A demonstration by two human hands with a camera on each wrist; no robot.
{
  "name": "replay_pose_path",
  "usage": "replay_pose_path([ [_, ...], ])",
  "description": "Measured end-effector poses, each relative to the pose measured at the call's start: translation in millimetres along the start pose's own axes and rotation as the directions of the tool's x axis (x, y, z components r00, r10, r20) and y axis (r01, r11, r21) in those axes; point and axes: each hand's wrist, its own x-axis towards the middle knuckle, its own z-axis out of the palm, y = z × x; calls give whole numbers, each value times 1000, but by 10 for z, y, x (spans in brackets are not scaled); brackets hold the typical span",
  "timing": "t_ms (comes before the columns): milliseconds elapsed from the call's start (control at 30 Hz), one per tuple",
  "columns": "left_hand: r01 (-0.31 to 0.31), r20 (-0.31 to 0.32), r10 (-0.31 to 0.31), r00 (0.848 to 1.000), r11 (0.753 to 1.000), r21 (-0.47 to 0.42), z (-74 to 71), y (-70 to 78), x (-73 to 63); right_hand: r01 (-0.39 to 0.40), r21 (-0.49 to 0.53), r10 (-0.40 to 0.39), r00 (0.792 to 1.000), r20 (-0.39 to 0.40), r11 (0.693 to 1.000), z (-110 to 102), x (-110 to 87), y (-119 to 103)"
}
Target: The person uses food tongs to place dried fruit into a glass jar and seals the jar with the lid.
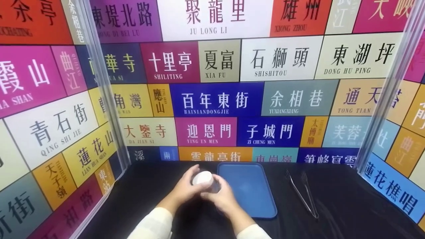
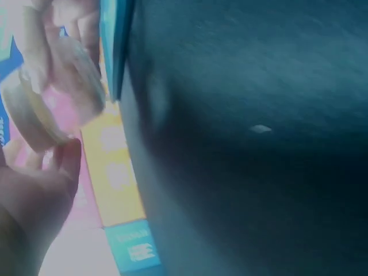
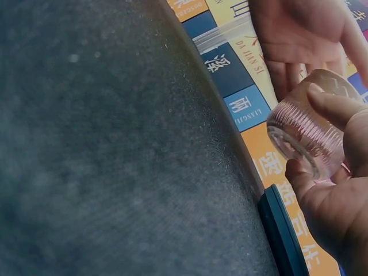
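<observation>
A small clear ribbed jar [image 3: 307,126] with a whitish lid [image 1: 203,178] is held above the black cloth, between both hands. My right hand [image 1: 223,196] grips the clear body, its thumb and fingers on opposite sides in the right wrist view. Around the lid end curls my left hand [image 1: 184,187]; in the left wrist view its fingertips touch the lid's rim. The jar [image 2: 80,80] looks tilted in both wrist views. Whether anything is inside cannot be made out.
A blue tray [image 1: 254,189] lies on the black cloth [image 1: 146,196], just right of the hands. Farther right are metal tongs [image 1: 307,197] with spread arms. Colourful sign-covered walls [image 1: 212,99] enclose the back and sides, with clear plastic strips at the corners.
</observation>
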Motion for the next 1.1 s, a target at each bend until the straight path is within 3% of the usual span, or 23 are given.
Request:
replay_pose_path([
  [200, 61, 51, -51, 997, 976, -209, -70, -150, -51, -38, 168, 32, 999, 39, 985, 11, 5, -8],
  [433, 62, 93, -32, 995, 935, -348, -35, -240, -34, -27, 184, 23, 999, 28, 982, 7, 12, -31],
  [700, 40, 63, -21, 998, 951, -307, -26, -240, -61, -9, 184, -7, 996, 86, 983, -41, 28, -15],
  [1100, 41, 79, -27, 996, 983, -178, -38, -282, -110, 11, -12, -10, 996, 86, 1000, -84, 23, 61],
])
